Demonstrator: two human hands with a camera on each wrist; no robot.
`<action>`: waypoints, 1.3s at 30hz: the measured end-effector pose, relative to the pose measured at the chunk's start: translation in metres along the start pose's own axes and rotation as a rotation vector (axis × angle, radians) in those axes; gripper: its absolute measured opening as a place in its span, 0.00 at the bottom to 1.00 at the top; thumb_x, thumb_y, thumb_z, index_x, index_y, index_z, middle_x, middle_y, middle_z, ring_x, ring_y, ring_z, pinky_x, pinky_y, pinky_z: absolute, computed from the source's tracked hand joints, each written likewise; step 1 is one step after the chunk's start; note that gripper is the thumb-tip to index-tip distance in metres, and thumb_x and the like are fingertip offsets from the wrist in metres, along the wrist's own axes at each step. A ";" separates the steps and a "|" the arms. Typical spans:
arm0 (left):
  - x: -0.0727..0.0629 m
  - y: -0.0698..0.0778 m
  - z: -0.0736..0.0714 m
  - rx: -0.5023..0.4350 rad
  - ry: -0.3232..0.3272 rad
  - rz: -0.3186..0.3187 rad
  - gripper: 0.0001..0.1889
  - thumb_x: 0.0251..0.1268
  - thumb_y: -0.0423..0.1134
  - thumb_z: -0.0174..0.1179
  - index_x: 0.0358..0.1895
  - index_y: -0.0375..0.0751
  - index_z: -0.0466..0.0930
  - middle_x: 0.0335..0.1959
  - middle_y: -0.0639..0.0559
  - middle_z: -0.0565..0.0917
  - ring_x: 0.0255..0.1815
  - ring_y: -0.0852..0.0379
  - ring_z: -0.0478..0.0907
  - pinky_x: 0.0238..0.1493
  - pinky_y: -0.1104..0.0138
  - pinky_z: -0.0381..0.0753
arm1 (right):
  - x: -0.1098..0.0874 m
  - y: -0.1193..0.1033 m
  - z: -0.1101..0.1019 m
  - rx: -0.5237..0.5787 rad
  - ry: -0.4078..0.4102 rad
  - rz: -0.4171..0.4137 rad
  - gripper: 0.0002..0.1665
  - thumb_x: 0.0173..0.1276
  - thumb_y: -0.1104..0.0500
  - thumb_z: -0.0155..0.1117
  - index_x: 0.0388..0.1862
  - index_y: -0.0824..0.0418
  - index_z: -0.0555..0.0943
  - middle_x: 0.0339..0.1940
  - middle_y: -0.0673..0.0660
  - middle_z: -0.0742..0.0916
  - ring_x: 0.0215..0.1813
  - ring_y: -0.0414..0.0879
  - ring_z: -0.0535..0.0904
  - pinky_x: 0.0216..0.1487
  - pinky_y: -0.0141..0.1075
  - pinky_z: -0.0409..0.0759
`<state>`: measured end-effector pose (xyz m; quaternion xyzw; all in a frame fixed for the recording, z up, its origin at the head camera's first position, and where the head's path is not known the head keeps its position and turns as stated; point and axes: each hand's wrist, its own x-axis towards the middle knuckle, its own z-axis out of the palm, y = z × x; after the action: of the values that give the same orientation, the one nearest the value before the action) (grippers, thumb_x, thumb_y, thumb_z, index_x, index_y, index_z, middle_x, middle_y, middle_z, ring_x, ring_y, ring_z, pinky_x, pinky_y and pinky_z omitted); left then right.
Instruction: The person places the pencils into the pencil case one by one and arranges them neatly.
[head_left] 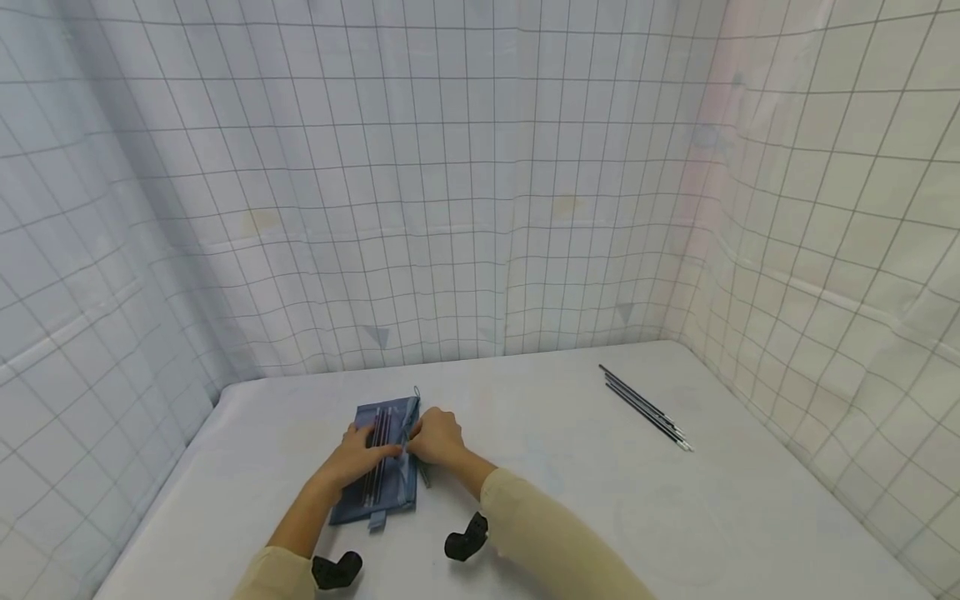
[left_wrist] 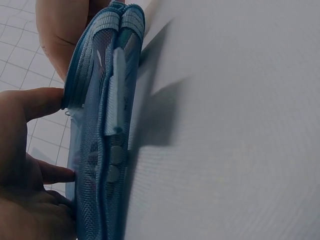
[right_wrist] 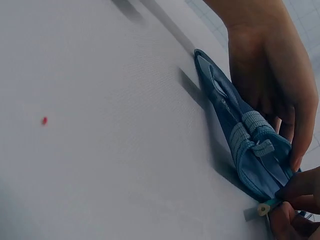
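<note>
A blue zippered pencil case (head_left: 408, 492) lies on the table, with several dark pencils (head_left: 380, 475) showing in its front. My left hand (head_left: 356, 458) rests across the case, its thumb and fingers pressing on the upper face. At the case's right edge, my right hand (head_left: 437, 435) pinches a slim pencil. The pencil's round teal end (right_wrist: 264, 209) pokes out between the fingertips, right at the open zipper. Part of its length (head_left: 425, 473) shows below the hand in the head view. The mesh side of the case (left_wrist: 92, 160) fills much of the left wrist view.
Several dark pencils with pale ends (head_left: 648, 408) lie in a bundle at the right of the white table (head_left: 540, 442). A gridded white curtain (head_left: 450, 208) encloses the back and sides. A black wrist device (head_left: 337, 571) sits at each sleeve. The table has a small red spot (right_wrist: 44, 120).
</note>
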<state>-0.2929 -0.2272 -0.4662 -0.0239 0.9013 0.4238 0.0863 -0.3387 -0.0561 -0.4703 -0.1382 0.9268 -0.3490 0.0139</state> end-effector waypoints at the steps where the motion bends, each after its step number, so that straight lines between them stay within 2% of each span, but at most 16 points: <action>1: 0.000 0.000 0.000 0.001 -0.002 -0.001 0.53 0.70 0.59 0.62 0.80 0.22 0.46 0.79 0.19 0.33 0.77 0.16 0.36 0.69 0.26 0.48 | 0.000 -0.001 0.000 0.003 -0.003 0.007 0.06 0.60 0.59 0.79 0.35 0.61 0.92 0.32 0.52 0.90 0.36 0.46 0.86 0.34 0.37 0.85; 10: -0.001 0.002 -0.001 -0.021 -0.007 -0.028 0.53 0.71 0.58 0.61 0.80 0.23 0.45 0.79 0.20 0.32 0.77 0.18 0.35 0.70 0.27 0.46 | 0.002 -0.011 0.003 -0.001 -0.033 0.034 0.09 0.61 0.56 0.81 0.36 0.60 0.93 0.32 0.52 0.91 0.33 0.43 0.84 0.33 0.33 0.84; 14: -0.001 0.002 -0.003 -0.022 -0.011 -0.032 0.53 0.71 0.59 0.61 0.80 0.22 0.44 0.79 0.20 0.32 0.77 0.18 0.35 0.70 0.27 0.45 | 0.003 -0.015 0.002 -0.001 -0.060 0.045 0.08 0.60 0.58 0.81 0.38 0.60 0.93 0.35 0.51 0.91 0.37 0.43 0.85 0.37 0.34 0.85; 17: 0.000 0.001 -0.003 -0.032 -0.019 -0.036 0.54 0.71 0.60 0.61 0.80 0.23 0.43 0.79 0.21 0.31 0.78 0.19 0.34 0.70 0.27 0.43 | 0.004 -0.015 -0.001 0.087 -0.115 0.068 0.11 0.61 0.63 0.79 0.43 0.61 0.92 0.40 0.54 0.91 0.36 0.44 0.86 0.37 0.34 0.86; 21: 0.001 0.001 -0.004 -0.045 -0.031 -0.036 0.54 0.71 0.59 0.61 0.81 0.24 0.43 0.80 0.21 0.30 0.78 0.19 0.32 0.70 0.27 0.41 | 0.004 -0.008 -0.008 0.279 -0.215 0.079 0.19 0.61 0.72 0.75 0.52 0.65 0.89 0.44 0.56 0.90 0.33 0.44 0.86 0.35 0.34 0.86; 24: 0.002 0.001 -0.004 -0.042 -0.034 -0.032 0.53 0.71 0.58 0.61 0.81 0.24 0.43 0.80 0.21 0.30 0.78 0.19 0.32 0.71 0.27 0.41 | 0.002 -0.003 -0.014 0.397 -0.276 0.075 0.22 0.61 0.76 0.72 0.55 0.66 0.87 0.41 0.54 0.91 0.34 0.45 0.87 0.36 0.37 0.87; 27: 0.001 0.002 -0.003 -0.032 -0.029 -0.025 0.52 0.71 0.57 0.61 0.80 0.23 0.44 0.79 0.20 0.31 0.78 0.18 0.33 0.71 0.27 0.41 | 0.001 -0.001 -0.019 0.459 -0.306 0.071 0.21 0.62 0.78 0.70 0.54 0.67 0.87 0.37 0.53 0.91 0.35 0.46 0.87 0.37 0.39 0.88; 32: 0.002 0.002 -0.002 -0.015 -0.016 -0.020 0.52 0.71 0.57 0.61 0.80 0.22 0.45 0.79 0.20 0.32 0.78 0.18 0.33 0.71 0.28 0.41 | 0.001 0.003 -0.025 0.423 -0.299 0.038 0.19 0.63 0.76 0.70 0.51 0.65 0.88 0.34 0.51 0.90 0.35 0.44 0.86 0.36 0.39 0.87; 39: 0.001 0.001 -0.001 -0.015 -0.011 -0.020 0.52 0.71 0.57 0.62 0.80 0.22 0.45 0.79 0.20 0.32 0.78 0.18 0.33 0.71 0.28 0.41 | 0.001 0.010 -0.036 0.403 -0.313 0.020 0.18 0.64 0.74 0.71 0.52 0.65 0.89 0.33 0.51 0.89 0.34 0.44 0.87 0.35 0.38 0.87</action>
<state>-0.2947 -0.2273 -0.4645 -0.0309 0.8973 0.4299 0.0953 -0.3466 -0.0264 -0.4495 -0.1759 0.8264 -0.5009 0.1876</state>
